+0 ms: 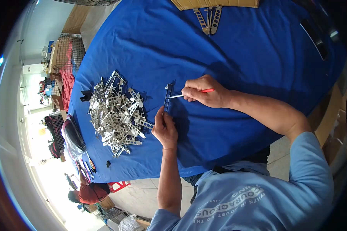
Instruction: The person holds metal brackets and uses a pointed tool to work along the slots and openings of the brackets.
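Note:
My left hand (165, 130) pinches the lower end of a slim metal bracket (167, 101) with a row of holes, held upright above the blue cloth. In my right hand (205, 91) is a thin pen-like tool (177, 96) with a pale shaft and a red end. Its tip meets or lies very close to the bracket's side; I cannot tell which. Left of my hands lies a heap of similar perforated metal brackets (117, 115). One bracket (146, 124) sticks out of the heap towards my left hand.
Several brackets (215, 21) lie by a cardboard box (216, 4) at the far edge. A black clip-like piece (86, 96) and a small black piece (108, 164) flank the heap. A dark flat device (314, 40) rests at right. Another person in red (93, 193) is at lower left.

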A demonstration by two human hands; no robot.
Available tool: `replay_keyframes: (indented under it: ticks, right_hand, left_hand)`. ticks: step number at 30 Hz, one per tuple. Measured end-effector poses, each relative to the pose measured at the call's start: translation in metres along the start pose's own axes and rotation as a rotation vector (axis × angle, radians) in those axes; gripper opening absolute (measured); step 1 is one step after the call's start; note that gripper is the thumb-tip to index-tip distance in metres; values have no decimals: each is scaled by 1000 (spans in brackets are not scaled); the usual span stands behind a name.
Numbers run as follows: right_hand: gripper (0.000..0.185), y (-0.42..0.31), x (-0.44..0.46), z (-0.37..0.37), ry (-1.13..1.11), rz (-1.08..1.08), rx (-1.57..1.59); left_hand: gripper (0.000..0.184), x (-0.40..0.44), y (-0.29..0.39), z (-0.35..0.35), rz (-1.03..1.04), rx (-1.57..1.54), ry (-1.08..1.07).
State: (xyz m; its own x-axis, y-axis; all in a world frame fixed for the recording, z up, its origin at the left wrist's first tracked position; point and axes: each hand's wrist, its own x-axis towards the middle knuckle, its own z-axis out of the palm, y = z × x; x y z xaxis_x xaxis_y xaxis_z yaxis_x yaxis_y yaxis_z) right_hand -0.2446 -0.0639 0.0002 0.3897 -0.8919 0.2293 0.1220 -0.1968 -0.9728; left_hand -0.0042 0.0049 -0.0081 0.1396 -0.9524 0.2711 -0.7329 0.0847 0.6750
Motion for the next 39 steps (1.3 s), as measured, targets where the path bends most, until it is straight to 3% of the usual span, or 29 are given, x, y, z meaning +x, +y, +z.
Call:
replay_keyframes:
  ticks: [9,12,15,21,27,33,36,39]
  right_hand:
    - [34,-3,-2,0,-35,-32,101]
    - [33,0,2,-5,26,72,132]
    - [33,-1,0,-1,9,38,124]
    - [33,9,1,0,1,-31,-67]
    - [31,9,2,1,2,-87,-21]
    - [28,7,2,-2,32,-21,-112]
    - [30,7,2,2,38,-169,-118]
    - [29,6,0,0,11,-111,-213]
  left_hand:
    - [24,1,2,-1,5,25,-43]
    - [24,3,4,-1,-16,22,-40]
    - [25,4,5,1,-101,-83,-58]
    - [25,10,11,9,-116,-111,-64]
    - [29,7,15,10,-58,-42,-63]
    - [29,6,11,11,-7,-16,-39]
    - [29,7,9,10,-17,-41,-59]
    - [26,7,11,10,-44,-76,-52]
